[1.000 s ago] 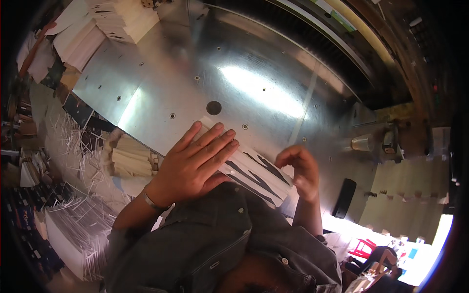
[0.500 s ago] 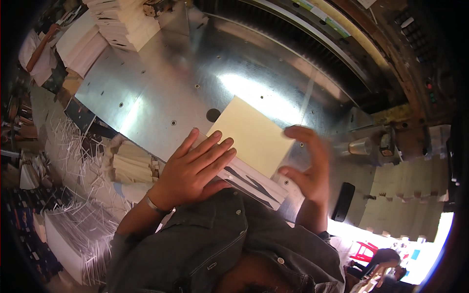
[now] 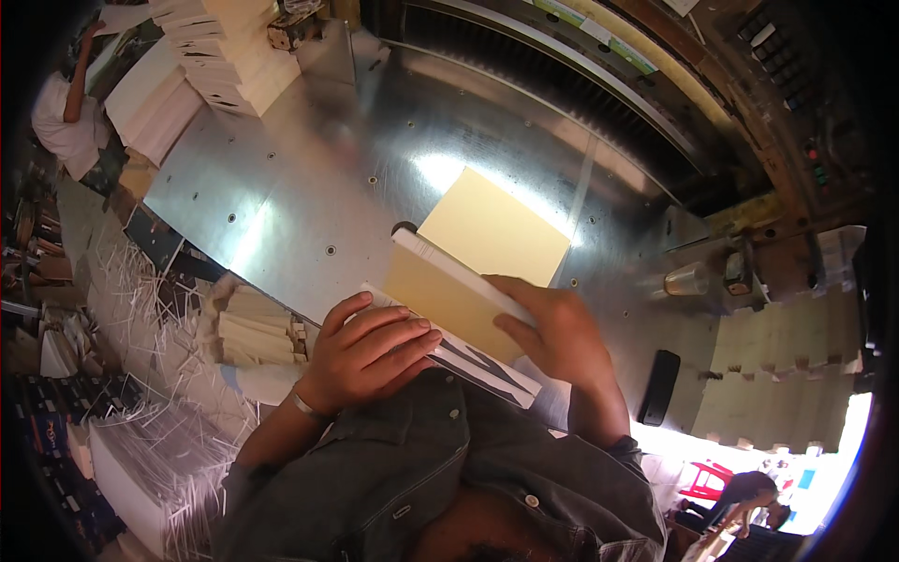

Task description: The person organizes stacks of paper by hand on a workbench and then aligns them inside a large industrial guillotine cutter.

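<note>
Right hand [image 3: 567, 337] on paper block [image 3: 445, 302] — metal tabletop [image 3: 304, 178], paper strips [image 3: 145, 281] leftward

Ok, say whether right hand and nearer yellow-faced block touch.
Touching: head view shows right hand clasping the nearer yellow-faced block, thumb on its face.

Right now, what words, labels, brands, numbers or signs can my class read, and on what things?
None readable.
Green-and-white strip, top: any print too small.
Dark stack, lower left: marks too blurred.
White block by the left hand: dark shapes, no legible letters.
</note>
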`<action>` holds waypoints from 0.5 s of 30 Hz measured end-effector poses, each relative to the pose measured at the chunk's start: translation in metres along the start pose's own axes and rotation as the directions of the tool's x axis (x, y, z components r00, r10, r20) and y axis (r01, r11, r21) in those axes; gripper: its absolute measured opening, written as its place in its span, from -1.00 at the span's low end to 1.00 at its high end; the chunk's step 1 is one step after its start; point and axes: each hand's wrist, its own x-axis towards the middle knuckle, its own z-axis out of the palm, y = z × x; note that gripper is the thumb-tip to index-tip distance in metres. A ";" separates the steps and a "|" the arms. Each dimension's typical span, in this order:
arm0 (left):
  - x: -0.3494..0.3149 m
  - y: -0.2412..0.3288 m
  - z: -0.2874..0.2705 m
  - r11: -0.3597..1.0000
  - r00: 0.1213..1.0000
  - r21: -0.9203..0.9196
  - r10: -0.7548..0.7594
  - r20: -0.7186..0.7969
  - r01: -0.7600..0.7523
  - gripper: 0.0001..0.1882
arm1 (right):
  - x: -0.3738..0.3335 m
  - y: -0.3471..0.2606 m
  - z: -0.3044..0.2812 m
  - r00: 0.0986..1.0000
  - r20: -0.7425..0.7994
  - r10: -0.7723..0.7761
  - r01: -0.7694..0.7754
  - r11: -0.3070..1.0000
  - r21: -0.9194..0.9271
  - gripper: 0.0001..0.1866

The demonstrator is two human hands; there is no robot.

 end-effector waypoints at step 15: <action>-0.001 0.002 0.002 0.998 0.999 -0.049 -0.038 -0.016 0.038 -0.78 | 0.009 0.063 0.052 0.935 -0.250 -0.251 0.058 0.806 -0.590 -0.52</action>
